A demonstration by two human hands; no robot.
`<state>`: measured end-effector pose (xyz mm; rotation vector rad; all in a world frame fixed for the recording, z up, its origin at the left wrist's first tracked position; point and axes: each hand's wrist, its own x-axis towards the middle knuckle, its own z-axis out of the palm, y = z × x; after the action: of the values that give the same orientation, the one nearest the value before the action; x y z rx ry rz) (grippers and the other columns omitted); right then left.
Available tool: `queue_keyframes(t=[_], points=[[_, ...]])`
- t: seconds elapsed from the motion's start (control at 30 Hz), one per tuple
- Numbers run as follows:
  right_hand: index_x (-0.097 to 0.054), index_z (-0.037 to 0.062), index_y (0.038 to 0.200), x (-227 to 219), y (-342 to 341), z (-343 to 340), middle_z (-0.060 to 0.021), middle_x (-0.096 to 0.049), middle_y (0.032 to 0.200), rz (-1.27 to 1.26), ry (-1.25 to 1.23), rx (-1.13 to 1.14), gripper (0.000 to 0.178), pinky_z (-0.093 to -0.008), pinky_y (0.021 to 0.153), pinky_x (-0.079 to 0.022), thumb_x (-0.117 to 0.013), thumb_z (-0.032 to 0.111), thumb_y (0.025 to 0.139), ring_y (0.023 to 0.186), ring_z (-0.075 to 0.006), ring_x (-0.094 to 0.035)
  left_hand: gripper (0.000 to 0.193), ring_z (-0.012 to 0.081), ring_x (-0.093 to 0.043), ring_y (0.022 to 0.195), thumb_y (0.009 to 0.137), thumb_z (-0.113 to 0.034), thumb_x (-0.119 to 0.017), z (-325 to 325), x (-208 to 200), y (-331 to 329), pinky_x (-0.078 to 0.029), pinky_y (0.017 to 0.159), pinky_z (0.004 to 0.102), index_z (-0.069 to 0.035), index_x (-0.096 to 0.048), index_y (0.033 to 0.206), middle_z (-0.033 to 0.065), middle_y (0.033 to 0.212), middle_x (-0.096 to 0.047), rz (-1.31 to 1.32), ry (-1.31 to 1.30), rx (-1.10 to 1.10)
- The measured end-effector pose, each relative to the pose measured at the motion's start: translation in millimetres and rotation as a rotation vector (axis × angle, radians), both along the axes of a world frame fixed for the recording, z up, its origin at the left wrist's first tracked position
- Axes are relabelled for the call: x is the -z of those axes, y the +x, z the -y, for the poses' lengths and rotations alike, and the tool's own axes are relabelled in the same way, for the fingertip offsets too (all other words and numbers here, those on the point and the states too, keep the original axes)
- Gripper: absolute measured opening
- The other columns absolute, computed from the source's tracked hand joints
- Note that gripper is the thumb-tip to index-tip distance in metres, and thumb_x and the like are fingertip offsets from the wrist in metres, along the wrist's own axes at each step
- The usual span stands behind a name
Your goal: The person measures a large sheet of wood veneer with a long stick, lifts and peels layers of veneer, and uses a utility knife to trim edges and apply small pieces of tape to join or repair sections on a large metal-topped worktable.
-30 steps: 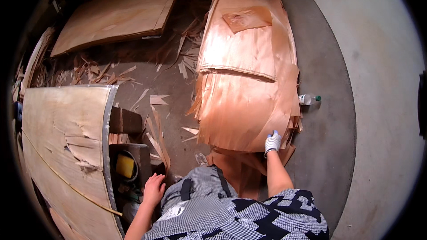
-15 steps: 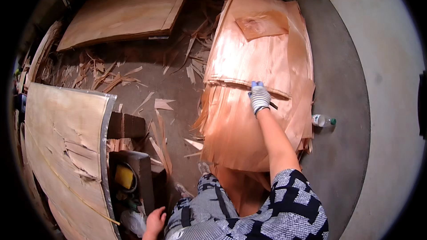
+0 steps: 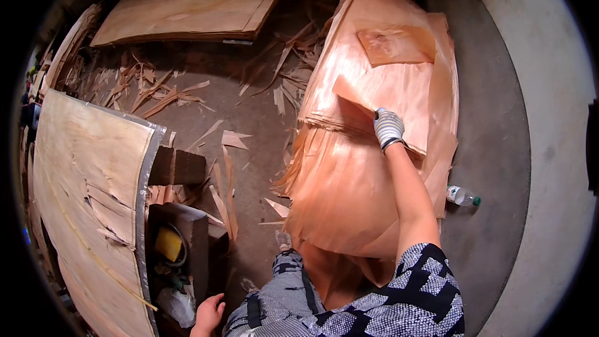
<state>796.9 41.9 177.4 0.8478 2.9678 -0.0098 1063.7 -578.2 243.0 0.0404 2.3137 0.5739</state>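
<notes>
My right hand (image 3: 389, 127), in a striped work glove, grips a thin wood veneer sheet (image 3: 354, 95) by its near edge. The sheet's left corner curls up off the tall stack of reddish veneer (image 3: 355, 196). Under the raised corner lie the layered edges of more sheets. Farther back on the stack rests a loose, darker veneer piece (image 3: 394, 47). Low at the left, my bare left hand (image 3: 209, 314) hangs beside my leg, fingers loosely bent and apart, with nothing in it.
At left stands a pale board (image 3: 93, 181) with a torn surface; beside it, blocks, a container with a yellow sponge-like item (image 3: 168, 243) and a plastic bag (image 3: 177, 307). Another sheet stack (image 3: 199, 6) lies behind. Veneer scraps (image 3: 165, 97) litter the floor. A plastic bottle (image 3: 463, 196) lies at right.
My right hand has moved slightly right and away from me, lifting the sheet's near left corner off the stack. The whole view has shifted a little; my left hand still hangs low.
</notes>
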Motion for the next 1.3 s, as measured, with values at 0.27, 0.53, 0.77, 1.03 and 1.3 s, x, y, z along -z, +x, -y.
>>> queue_keyframes(t=[0.27,0.53,0.77,1.03,1.3], points=[[-0.059,0.0124,0.086,-15,45,14,-0.0165,-0.062,0.085,0.027,-0.16,-0.019,0.016,-0.0411,0.072,-0.047,-0.055,0.025,0.078,0.081,-0.0308,-0.06,0.03,0.0303,-0.057,0.093,0.076,-0.013,-0.058,-18,8,-32,-0.045,0.081,0.0361,-0.004,-0.058,0.104,0.0151,0.1,-0.06,-0.031,0.106,0.086],[-0.062,0.0039,0.076,-8,62,1,-0.0167,-0.062,0.08,0.165,-0.489,-0.326,0.019,-0.0378,0.067,-0.047,-0.068,0.021,0.068,0.072,-0.0307,-0.059,0.03,0.0303,-0.055,0.097,0.078,-0.014,-0.056,-49,5,-77,-0.044,0.083,0.0354,-0.003,-0.057,0.106,0.0157,0.104,-0.058,-0.026,0.18,0.145],[-0.05,0.0074,0.108,-7,42,72,-0.0172,-0.051,0.104,-0.013,-0.338,-0.059,0.048,-0.0393,0.078,-0.047,-0.069,0.027,0.069,0.092,-0.0322,-0.055,0.029,0.0307,-0.056,0.094,0.078,-0.014,-0.056,-38,17,-57,-0.045,0.081,0.0358,-0.004,-0.057,0.105,0.0157,0.101,-0.059,-0.016,0.141,0.162],[-0.052,0.0107,0.096,65,-17,116,-0.0129,-0.054,0.095,0.042,-0.048,-0.263,0.018,-0.0419,0.068,-0.05,-0.041,0.02,0.086,0.087,-0.0312,-0.056,0.029,0.0307,-0.056,0.092,0.078,-0.018,-0.056,-42,10,-39,-0.045,0.08,0.0363,-0.006,-0.058,0.105,0.015,0.099,-0.06,0.027,0.132,0.113],[-0.062,0.0059,0.083,15,-9,80,-0.0178,-0.062,0.081,-0.135,-0.294,0.047,0.02,-0.0411,0.071,-0.047,-0.057,0.024,0.076,0.077,-0.0336,-0.059,0.03,0.03,-0.056,0.094,0.079,-0.017,-0.056,-28,17,-35,-0.045,0.081,0.0357,-0.006,-0.057,0.107,0.0141,0.102,-0.059,0.006,0.113,0.071]])
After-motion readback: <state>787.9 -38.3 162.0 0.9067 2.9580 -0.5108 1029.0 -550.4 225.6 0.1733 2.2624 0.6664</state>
